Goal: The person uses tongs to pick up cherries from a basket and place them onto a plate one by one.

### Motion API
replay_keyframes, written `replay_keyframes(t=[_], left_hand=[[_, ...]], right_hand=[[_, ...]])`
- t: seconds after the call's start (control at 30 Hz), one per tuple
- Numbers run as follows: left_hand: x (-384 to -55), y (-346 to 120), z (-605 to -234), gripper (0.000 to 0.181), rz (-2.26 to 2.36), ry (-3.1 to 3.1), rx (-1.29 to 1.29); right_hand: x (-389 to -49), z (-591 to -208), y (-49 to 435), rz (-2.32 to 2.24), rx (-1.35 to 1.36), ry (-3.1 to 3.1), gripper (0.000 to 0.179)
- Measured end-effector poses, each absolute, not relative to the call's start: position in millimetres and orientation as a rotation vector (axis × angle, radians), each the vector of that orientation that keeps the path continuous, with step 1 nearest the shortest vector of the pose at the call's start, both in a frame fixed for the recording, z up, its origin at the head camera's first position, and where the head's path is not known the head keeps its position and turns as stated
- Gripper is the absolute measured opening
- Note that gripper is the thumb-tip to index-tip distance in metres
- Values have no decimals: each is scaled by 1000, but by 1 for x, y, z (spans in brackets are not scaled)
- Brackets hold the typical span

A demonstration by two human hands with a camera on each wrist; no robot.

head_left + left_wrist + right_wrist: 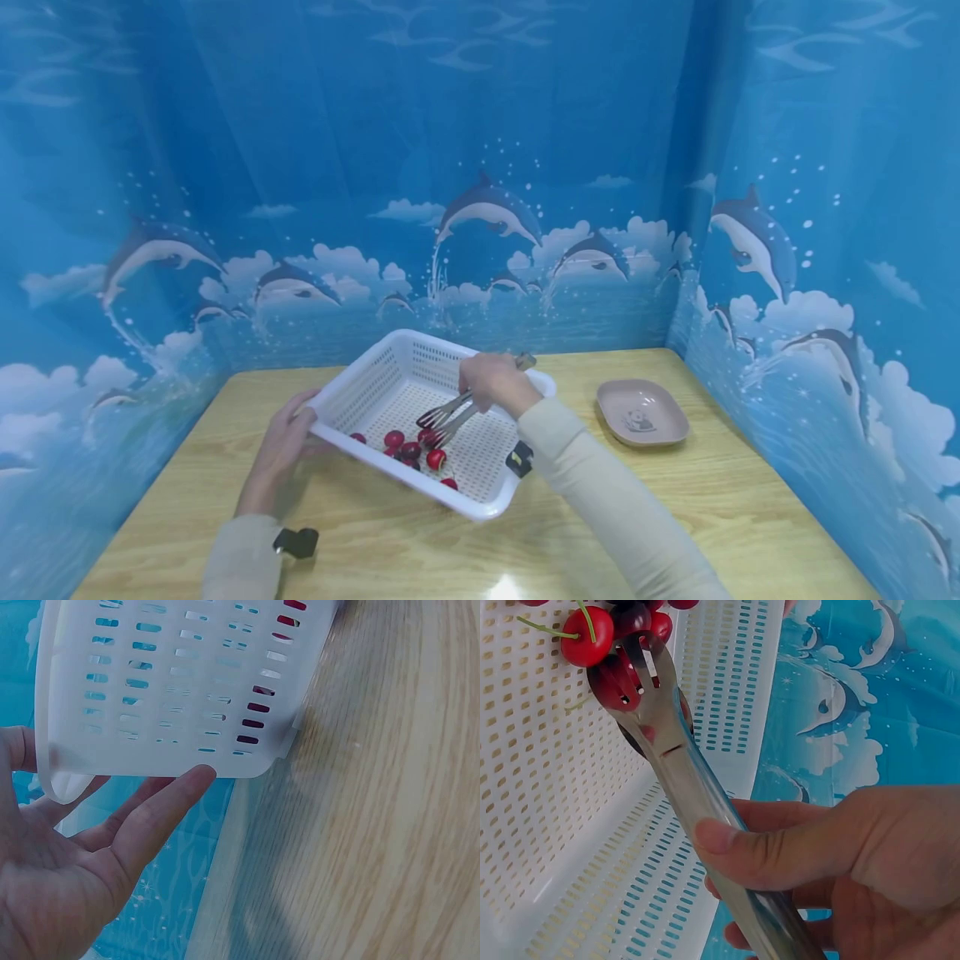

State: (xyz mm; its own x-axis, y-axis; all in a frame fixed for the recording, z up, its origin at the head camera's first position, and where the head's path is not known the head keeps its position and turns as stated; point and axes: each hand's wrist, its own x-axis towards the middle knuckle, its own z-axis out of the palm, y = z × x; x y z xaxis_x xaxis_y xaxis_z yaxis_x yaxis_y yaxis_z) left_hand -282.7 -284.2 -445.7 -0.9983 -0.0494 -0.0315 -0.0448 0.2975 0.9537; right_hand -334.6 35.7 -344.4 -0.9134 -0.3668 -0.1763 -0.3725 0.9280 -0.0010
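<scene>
A white perforated plastic basket (pixel 480 467) holds several dark red cherries (pixel 410 450) gathered toward its near side. At the basket's left corner, my left hand (pixel 285 442) grips the rim; the left wrist view shows fingers (pixel 161 817) against the basket's outside. That end appears raised off the table. My right hand (pixel 495 379) reaches over the basket and holds metal tongs (pixel 705 795), thumb along one arm. The slotted tong heads point down among the cherries. A red cherry (pixel 615 682) shows behind one head; whether it is pinched I cannot tell. Beside it lies a bright cherry (pixel 587 636) with green stems.
On the right of the wood-grain table (pixel 360 542) stands a shallow pinkish-beige dish (pixel 656 400) with a printed figure inside. Blue dolphin-print curtains (pixel 337 167) enclose the table at the back and sides. Dark wrist straps (pixel 297 542) sit at both sleeves.
</scene>
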Motion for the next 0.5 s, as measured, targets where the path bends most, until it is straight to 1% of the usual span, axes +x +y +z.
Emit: replay_keyframes(t=[0.23,0.5], left_hand=[[-283,-285,-446,58,-1868,-2524,93],[-283,-285,-446,58,-1865,-2526,104]], right_hand=[[-338,-346,32,102,-582,2901,35],[-337,-342,32,122,-600,2900,37]])
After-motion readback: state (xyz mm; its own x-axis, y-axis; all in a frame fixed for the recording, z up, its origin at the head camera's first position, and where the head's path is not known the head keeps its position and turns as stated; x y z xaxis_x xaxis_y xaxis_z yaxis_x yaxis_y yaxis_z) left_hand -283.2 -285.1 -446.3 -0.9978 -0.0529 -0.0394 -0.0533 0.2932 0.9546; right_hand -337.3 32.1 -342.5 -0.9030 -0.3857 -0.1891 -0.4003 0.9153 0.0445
